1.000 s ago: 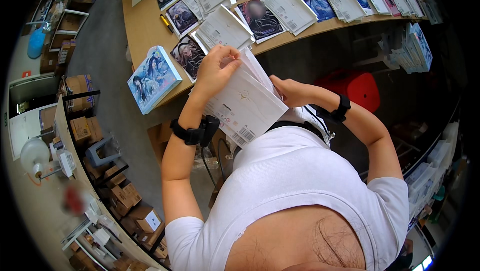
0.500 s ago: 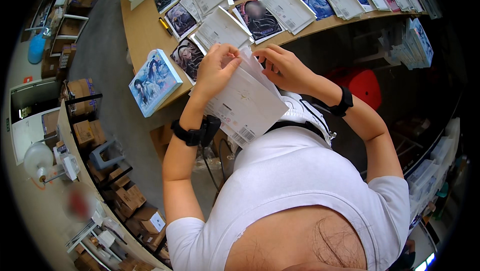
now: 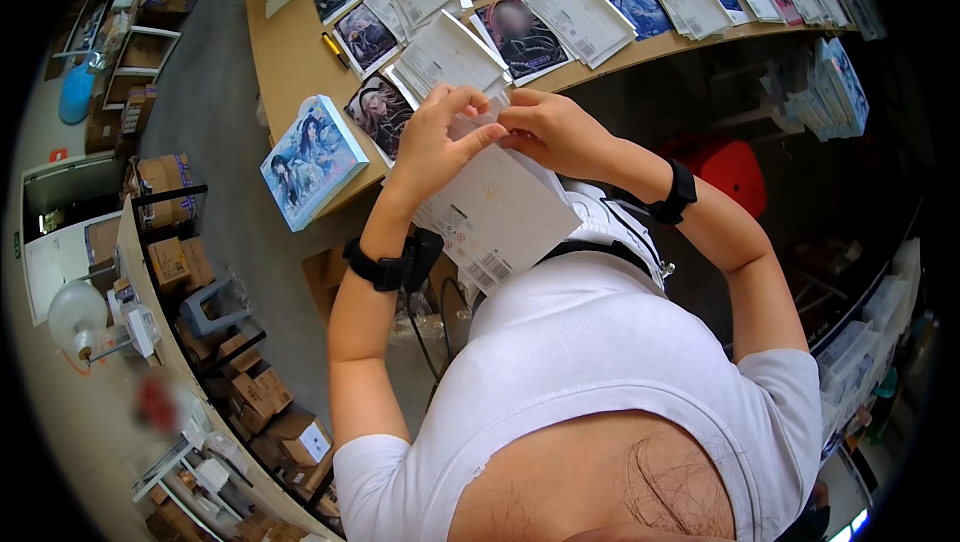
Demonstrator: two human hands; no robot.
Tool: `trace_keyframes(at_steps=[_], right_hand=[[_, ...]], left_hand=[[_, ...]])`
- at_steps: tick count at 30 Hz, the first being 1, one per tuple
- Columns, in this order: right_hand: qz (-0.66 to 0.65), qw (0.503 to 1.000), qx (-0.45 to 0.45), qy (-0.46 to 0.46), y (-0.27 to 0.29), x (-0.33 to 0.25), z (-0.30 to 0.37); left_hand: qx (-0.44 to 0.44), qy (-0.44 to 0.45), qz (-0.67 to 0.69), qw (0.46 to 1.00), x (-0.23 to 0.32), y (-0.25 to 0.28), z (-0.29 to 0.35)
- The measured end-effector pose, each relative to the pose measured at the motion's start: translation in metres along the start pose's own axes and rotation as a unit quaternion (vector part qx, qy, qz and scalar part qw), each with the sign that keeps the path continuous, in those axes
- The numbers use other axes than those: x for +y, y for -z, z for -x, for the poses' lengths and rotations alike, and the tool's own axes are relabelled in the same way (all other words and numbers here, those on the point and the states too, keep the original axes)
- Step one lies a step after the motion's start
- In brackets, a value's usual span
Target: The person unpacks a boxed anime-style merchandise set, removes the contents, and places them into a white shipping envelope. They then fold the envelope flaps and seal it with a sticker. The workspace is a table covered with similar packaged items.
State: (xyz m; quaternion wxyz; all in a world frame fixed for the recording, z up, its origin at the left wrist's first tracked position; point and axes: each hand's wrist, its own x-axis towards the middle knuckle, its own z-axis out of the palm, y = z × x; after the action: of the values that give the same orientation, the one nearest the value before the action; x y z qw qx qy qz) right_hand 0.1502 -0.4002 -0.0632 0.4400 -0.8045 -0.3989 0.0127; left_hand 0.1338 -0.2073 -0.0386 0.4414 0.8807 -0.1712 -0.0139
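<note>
A flat white printed packet (image 3: 500, 207) with barcodes on its face hangs tilted between my body and the table edge. My left hand (image 3: 437, 142) grips its upper end, fingers curled over and thumb pointing across toward the other hand. At the same end, my right hand (image 3: 560, 130) pinches with fingers bent together, close against the left thumb. A thin pale layer shows between the two hands; whether it is a flap or a separate sheet I cannot tell. The fingertips partly hide the packet's top edge.
On the wooden table (image 3: 283, 60) lie several rows of white packets (image 3: 448, 54) and illustrated cards (image 3: 383, 114). A blue illustrated box (image 3: 313, 164) sits at its left corner, a yellow marker (image 3: 335, 50) farther back. A red stool (image 3: 735, 177) stands under the table.
My right hand has moved left and closed its fingers at the packet's upper end, beside my left thumb. The left hand keeps its grip, its thumb now reaching farther right.
</note>
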Motion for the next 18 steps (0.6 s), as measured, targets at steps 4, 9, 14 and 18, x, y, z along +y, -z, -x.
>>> trace_keyframes(at_steps=[4,9,14,18], right_hand=[[-0.037,0.999,-0.029,0.003,0.002,0.0,-0.007],[-0.103,0.994,0.017,-0.038,0.017,0.003,-0.017],[-0.036,0.998,0.017,0.04,0.01,0.012,-0.022],[-0.004,0.997,0.018,0.076,0.009,0.011,-0.022]], left_hand=[[-0.014,0.031,-0.001,0.999,0.001,0.002,-0.001],[0.007,0.048,0.014,0.999,-0.005,0.003,0.001],[0.04,0.047,0.0,0.998,-0.008,-0.002,-0.001],[0.041,0.068,0.006,0.997,-0.006,-0.001,0.001]])
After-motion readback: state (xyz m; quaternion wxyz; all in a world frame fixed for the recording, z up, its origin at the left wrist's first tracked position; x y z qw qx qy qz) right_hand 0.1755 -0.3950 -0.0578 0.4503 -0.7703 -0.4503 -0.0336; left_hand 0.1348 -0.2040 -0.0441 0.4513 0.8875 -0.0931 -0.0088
